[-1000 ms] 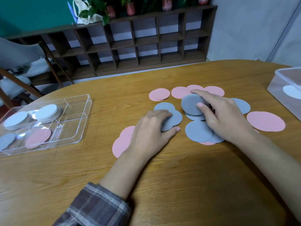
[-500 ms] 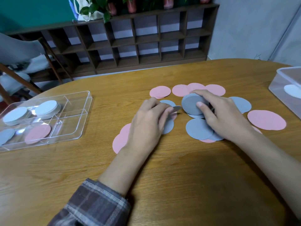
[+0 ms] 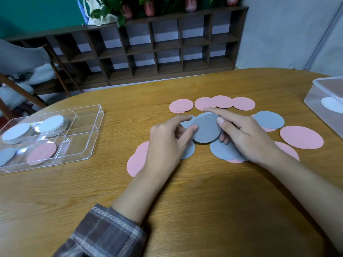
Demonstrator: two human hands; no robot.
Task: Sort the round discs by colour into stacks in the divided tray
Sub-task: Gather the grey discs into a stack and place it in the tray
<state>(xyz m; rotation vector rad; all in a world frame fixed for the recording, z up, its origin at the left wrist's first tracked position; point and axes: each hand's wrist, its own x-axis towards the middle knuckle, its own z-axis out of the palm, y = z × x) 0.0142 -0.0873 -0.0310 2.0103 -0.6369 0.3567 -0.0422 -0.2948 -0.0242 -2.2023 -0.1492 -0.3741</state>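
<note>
Grey takes the middle of the wooden table (image 3: pixel 185 201): a small stack of grey discs (image 3: pixel 206 130) is held between both hands, above the loose ones. The left hand (image 3: pixel 167 143) pinches its nine o'clock edge, thumb on the face. The right hand (image 3: pixel 241 134) grips the three o'clock side, index finger along the far rim, thumb pressing on top. Loose grey discs (image 3: pixel 222 151) lie flat beneath the hands, with another grey disc (image 3: pixel 269 122) at three o'clock. A row of pink discs (image 3: pixel 222 102) sits at twelve o'clock, and two more peek out at seven. Well apart at nine o'clock is the divided tray (image 3: pixel 89 138), with two white stacks (image 3: pixel 52 124) in the far compartments and a pink disc (image 3: pixel 41 153) nearer. At two o'clock stands a clear box (image 3: pixel 319 101).
</note>
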